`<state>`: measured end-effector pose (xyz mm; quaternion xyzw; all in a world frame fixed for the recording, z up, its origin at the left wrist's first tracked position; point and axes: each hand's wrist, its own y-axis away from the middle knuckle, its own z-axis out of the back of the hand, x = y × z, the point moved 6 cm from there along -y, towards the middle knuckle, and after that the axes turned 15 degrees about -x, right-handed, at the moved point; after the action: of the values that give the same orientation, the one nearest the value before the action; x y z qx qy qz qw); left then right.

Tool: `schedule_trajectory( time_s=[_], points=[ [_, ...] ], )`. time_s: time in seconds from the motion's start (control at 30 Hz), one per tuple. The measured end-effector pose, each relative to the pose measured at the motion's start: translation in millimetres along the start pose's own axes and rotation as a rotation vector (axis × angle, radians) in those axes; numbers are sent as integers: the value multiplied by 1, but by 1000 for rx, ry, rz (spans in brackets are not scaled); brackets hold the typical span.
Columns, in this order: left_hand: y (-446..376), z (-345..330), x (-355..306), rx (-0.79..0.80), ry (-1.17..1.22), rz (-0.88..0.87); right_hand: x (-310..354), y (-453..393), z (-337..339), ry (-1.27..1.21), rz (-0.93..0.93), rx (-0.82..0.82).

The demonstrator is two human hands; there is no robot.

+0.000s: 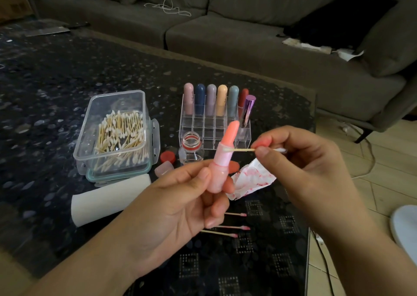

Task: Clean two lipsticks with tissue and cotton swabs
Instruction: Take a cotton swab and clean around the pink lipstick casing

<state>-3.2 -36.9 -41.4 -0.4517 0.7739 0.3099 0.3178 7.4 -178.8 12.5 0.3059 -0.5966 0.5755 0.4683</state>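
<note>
Your left hand (pixel 191 196) holds the lipstick (pixel 222 160) upright, just in front of the clear rack (pixel 214 126). Your right hand (pixel 300 160) pinches the cotton swab (pixel 241 149); keep its tip lightly against the collar and turn the tube slowly.

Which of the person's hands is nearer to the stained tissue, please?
Right. The right hand holds the stained tissue under its fingers while pinching a cotton swab; the left hand, gripping the lipstick, sits just beside it.

Left hand (pixel 180 207): grips the pink lipstick (pixel 222 160) upright, in front of the organizer (pixel 215 126).
Right hand (pixel 300 160): pinches a cotton swab (pixel 241 149) whose tip touches the lipstick.
</note>
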Motion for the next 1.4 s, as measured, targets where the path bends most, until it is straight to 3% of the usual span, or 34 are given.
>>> schedule_trajectory(
  time_s=[0.3, 0.43, 0.6, 0.67, 0.77, 0.97, 1.13, 1.23, 1.4],
  points=[
    [-2, -6, 7, 129, 266, 163, -1, 1, -4, 4, 2, 1],
    [-2, -6, 6, 76, 264, 132, -3, 1, -4, 32, 8, -27],
    [-1, -6, 5, 32, 258, 110, 1, 5, -10, 115, 52, 58],
    [-1, -7, 5, 24, 264, 120, 2, 3, -7, 108, 74, 2],
    [-1, -6, 5, -39, 242, 134, 5, 1, -3, 121, 112, -57],
    [-4, -2, 3, -38, 238, 70, 8, 7, -10, 246, 177, 22],
    [-2, 2, -3, -185, 107, -13, 8, 4, -3, 245, 179, -49],
    [-1, 3, -6, -232, 30, -61, 8, 6, -6, 250, 172, 4],
    [1, 1, -8, -240, -41, -113, 6, 4, -4, 213, 160, 1]
  ],
)
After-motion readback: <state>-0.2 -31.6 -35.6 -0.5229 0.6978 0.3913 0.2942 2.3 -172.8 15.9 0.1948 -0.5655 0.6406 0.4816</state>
